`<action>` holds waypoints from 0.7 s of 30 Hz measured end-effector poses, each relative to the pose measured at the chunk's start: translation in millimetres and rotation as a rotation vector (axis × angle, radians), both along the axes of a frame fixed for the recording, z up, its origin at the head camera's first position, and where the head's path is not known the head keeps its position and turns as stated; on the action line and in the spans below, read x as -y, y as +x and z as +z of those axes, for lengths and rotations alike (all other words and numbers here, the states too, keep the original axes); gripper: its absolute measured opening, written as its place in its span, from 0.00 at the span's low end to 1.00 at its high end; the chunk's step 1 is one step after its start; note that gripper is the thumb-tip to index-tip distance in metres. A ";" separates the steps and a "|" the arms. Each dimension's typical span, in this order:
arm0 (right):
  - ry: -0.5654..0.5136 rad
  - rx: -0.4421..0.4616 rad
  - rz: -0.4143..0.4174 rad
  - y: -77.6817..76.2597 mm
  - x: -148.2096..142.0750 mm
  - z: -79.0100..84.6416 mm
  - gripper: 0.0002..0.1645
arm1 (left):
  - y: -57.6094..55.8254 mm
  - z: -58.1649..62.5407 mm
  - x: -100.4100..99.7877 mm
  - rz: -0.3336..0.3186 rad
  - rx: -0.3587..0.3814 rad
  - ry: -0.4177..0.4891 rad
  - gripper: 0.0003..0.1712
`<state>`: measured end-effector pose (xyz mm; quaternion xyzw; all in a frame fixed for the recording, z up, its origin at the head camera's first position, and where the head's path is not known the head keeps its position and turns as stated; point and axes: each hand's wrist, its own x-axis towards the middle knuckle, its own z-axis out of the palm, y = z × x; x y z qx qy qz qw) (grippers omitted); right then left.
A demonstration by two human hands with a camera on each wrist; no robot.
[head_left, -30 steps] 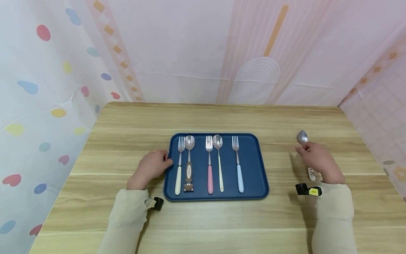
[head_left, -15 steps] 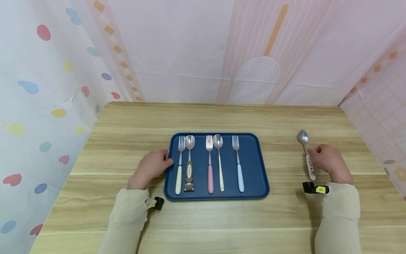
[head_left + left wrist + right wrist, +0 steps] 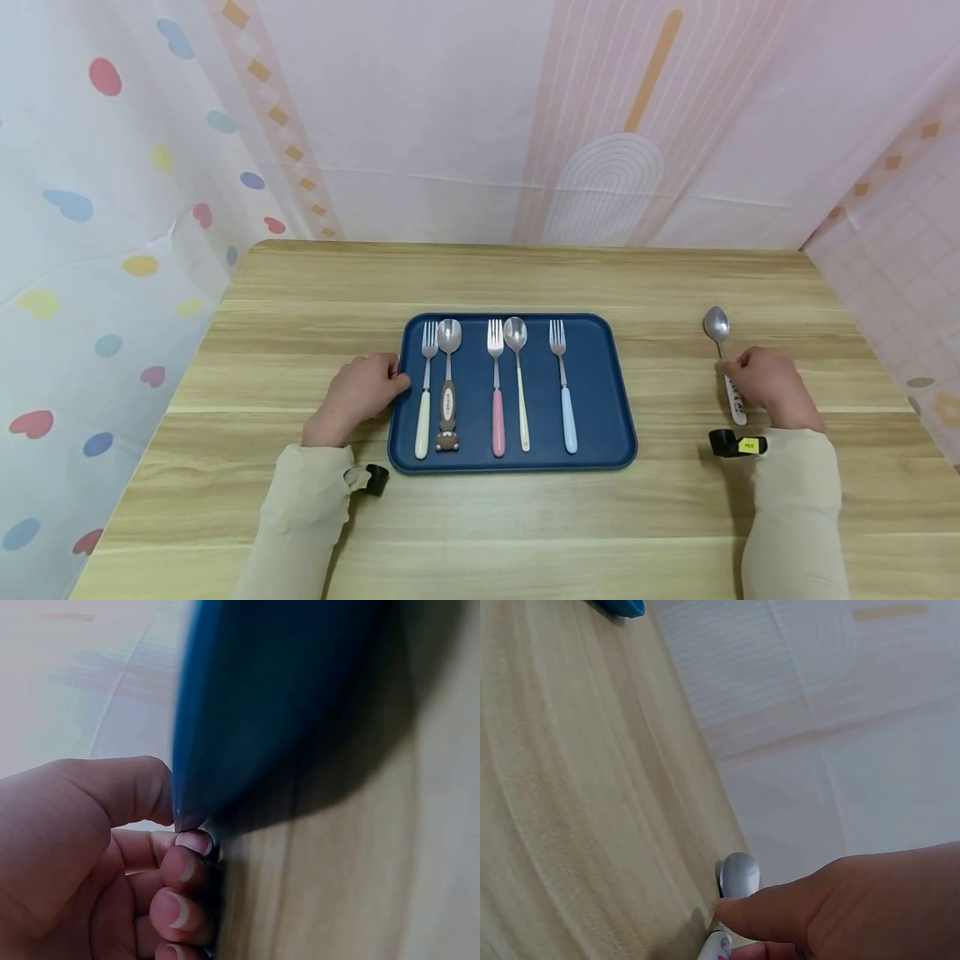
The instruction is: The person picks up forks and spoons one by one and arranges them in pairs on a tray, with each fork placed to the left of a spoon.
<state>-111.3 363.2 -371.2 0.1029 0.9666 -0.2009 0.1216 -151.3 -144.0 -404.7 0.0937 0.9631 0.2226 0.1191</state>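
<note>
My left hand [image 3: 358, 392] pinches the left rim of a navy blue tray [image 3: 600, 417]; in the left wrist view the thumb lies above the rim and curled fingers [image 3: 184, 911] below it. On the tray lie a cream-handled fork [image 3: 422, 421], a spoon with a brown bear handle [image 3: 447, 404], a pink-handled fork [image 3: 498, 421], a slim cream-handled spoon [image 3: 522, 412] and a blue-handled fork [image 3: 569, 421]. My right hand [image 3: 768, 383] pinches a spoon [image 3: 717, 323] with a white patterned handle near its neck. That spoon lies on the table, bowl away from me.
The wooden table [image 3: 525, 533] surrounds the tray, with bare wood between the tray and the right-hand spoon. A patterned curtain [image 3: 450, 125] hangs behind the table and along both sides. A black wrist strap [image 3: 726, 443] sits on the right sleeve.
My right hand drew back to the right from the spoon's neck, then came back to it, thumb and finger on the upper handle. The left hand and tray stay put.
</note>
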 end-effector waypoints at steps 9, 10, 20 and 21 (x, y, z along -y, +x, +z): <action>0.009 0.025 0.040 -2.4 1.9 -5.4 0.16 | -0.2 0.6 -0.2 -0.001 -0.007 -0.002 0.13; 0.009 0.022 0.047 -2.8 1.9 -6.0 0.15 | -0.2 0.6 -0.3 0.000 -0.006 -0.001 0.13; 0.056 -0.052 0.128 -4.8 -0.4 -10.1 0.15 | -0.3 -0.3 -0.6 0.005 -0.006 -0.005 0.12; 0.057 -0.058 0.128 -4.6 -0.4 -9.9 0.15 | -0.1 -0.2 -0.7 0.005 -0.004 -0.005 0.12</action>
